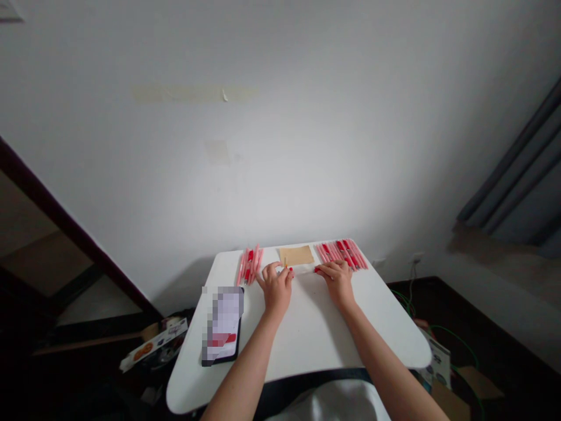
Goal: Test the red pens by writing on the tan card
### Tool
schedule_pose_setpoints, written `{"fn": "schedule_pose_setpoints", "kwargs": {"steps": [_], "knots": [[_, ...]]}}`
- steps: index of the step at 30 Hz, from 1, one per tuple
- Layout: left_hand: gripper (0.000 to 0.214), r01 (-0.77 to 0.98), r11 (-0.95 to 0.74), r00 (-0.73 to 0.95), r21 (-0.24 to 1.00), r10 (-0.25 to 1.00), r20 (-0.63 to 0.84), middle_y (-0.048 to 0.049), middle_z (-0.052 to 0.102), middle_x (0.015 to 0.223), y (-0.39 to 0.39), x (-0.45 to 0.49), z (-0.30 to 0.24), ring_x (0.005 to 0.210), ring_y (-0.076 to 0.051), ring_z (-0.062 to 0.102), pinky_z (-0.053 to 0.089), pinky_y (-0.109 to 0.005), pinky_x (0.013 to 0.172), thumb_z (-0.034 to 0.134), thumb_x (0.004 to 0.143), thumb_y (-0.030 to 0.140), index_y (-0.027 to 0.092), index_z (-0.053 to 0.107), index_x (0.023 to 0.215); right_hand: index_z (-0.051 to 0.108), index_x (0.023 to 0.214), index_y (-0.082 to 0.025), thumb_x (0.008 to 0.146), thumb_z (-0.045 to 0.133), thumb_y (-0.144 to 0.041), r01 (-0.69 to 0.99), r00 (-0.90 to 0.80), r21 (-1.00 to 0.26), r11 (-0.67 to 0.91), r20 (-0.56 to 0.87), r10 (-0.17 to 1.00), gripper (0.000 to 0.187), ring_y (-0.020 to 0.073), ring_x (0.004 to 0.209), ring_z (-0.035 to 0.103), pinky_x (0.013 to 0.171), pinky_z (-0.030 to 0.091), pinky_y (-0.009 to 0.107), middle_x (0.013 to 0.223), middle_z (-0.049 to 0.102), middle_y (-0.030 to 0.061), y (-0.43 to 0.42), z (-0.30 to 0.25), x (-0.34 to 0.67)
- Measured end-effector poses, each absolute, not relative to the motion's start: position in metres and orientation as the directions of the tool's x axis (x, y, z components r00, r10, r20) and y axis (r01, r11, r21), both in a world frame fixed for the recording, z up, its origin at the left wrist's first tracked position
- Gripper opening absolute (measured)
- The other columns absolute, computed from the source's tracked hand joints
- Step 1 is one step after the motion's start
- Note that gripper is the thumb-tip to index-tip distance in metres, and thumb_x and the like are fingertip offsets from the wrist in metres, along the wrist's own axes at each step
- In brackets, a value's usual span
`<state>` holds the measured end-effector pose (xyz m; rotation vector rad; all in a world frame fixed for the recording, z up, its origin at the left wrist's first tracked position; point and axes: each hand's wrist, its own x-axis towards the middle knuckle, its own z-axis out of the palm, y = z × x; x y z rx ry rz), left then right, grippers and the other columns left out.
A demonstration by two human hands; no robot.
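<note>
No legible text: phone screen [222, 325] blurred out, print on floor box [154, 344] too small.

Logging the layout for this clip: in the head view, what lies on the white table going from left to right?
Phone → left bundle of red pens → brown card → right row of red pens.

A single view, worn on the person's head; it faces forward and down across the white desk [307, 339] toward a pale wall [280, 146]; the lens is wide and stands well back, so the desk sits small in the lower middle; the wall fills the upper half; a grey curtain [517, 181] slants in at the right; the left hand [276, 290] and right hand [337, 282] reach in from the bottom edge.
</note>
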<state>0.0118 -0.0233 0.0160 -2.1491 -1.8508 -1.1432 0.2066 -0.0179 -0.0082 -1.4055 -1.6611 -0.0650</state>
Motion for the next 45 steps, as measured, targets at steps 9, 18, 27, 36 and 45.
{"fn": "schedule_pose_setpoints", "kwargs": {"steps": [9,18,27,36,45], "knots": [[0.014,0.865,-0.299,-0.008,0.404,0.795,0.607,-0.0048,0.061,0.113,-0.021,0.011,0.011,0.112,-0.024,0.048,0.025,-0.052,0.106,0.058,0.085,0.034,0.027,0.069,0.083,0.076,0.09,-0.031,0.092,0.049,-0.042,0.799,0.089,-0.5,0.334,0.648,0.757,0.029,0.0257,0.097,0.045,0.088,0.028,0.041,0.092,0.072,0.0038,-0.016,-0.011,0.208],[0.015,0.866,-0.303,-0.002,0.398,0.794,0.608,-0.0066,0.061,0.113,-0.021,0.01,0.013,0.109,-0.024,0.049,0.025,-0.053,0.105,0.057,0.085,0.032,0.025,0.069,0.083,0.076,0.09,-0.032,0.093,0.05,-0.041,0.8,0.091,-0.495,0.339,0.658,0.748,0.028,0.0246,0.096,0.045,0.087,0.028,0.04,0.09,0.072,0.0034,-0.016,-0.012,0.209],[0.023,0.882,-0.256,-0.054,0.395,0.778,0.625,-0.0077,0.062,0.112,-0.018,0.01,0.01,0.11,-0.025,0.049,0.02,-0.058,0.107,0.051,0.088,0.037,0.024,0.069,0.082,0.076,0.089,-0.03,0.093,0.047,-0.043,0.788,0.128,-0.524,0.323,0.652,0.747,0.031,0.0258,0.098,0.044,0.087,0.027,0.041,0.092,0.072,0.0033,-0.013,-0.016,0.211],[0.016,0.888,-0.208,-0.107,0.41,0.774,0.624,-0.0083,0.062,0.112,-0.019,0.015,0.009,0.111,-0.027,0.05,0.027,-0.057,0.104,0.058,0.084,0.034,0.021,0.066,0.079,0.076,0.09,-0.029,0.094,0.045,-0.047,0.785,0.188,-0.543,0.298,0.667,0.721,0.036,0.0264,0.095,0.045,0.089,0.025,0.042,0.089,0.072,0.004,-0.013,-0.015,0.211],[0.019,0.945,-0.192,-0.011,0.266,0.792,0.611,-0.0103,0.059,0.119,-0.02,0.031,0.022,0.116,-0.029,0.046,0.027,-0.064,0.104,0.054,0.086,0.034,0.02,0.065,0.093,0.076,0.088,-0.028,0.093,0.046,-0.048,0.782,0.209,-0.556,0.283,0.661,0.721,0.036,0.0249,0.093,0.046,0.088,0.026,0.04,0.087,0.073,0.0036,-0.013,-0.016,0.211]]}}
